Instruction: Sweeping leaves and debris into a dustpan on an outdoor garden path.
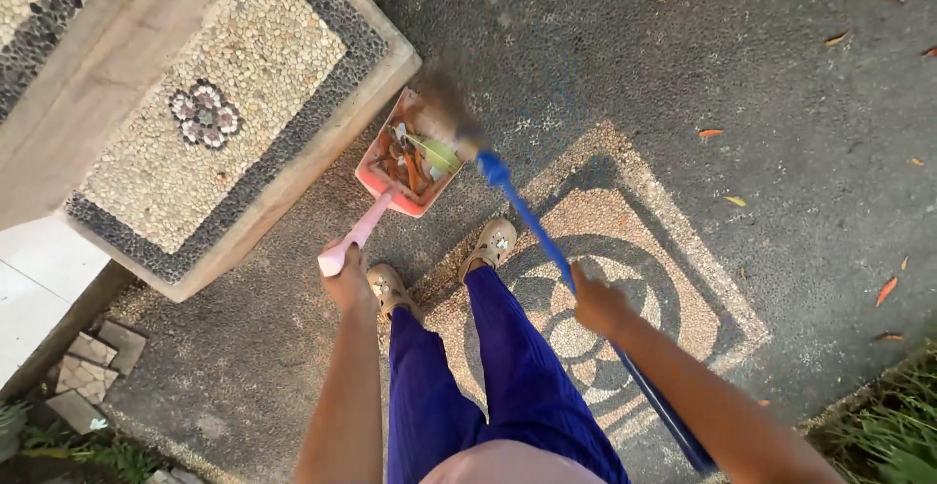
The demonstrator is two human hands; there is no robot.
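On the dark pebbled pavement (683, 74) we were mid-sweep: our right hand (597, 303) gripped the blue-handled broom (532, 221), brushing leaves into the pink plastic dustpan (408, 157), its handle clasped by our left hand (347, 279). Scattered orange leaves (886, 291) wanted gathering next.

Left hand (348, 279): we grip the pink dustpan (405, 167) handle.
Right hand (597, 305): we hold the blue broom (532, 221).
Dustpan: full of dry leaves (415, 157).
Ground: dark pebbled paving (683, 64).
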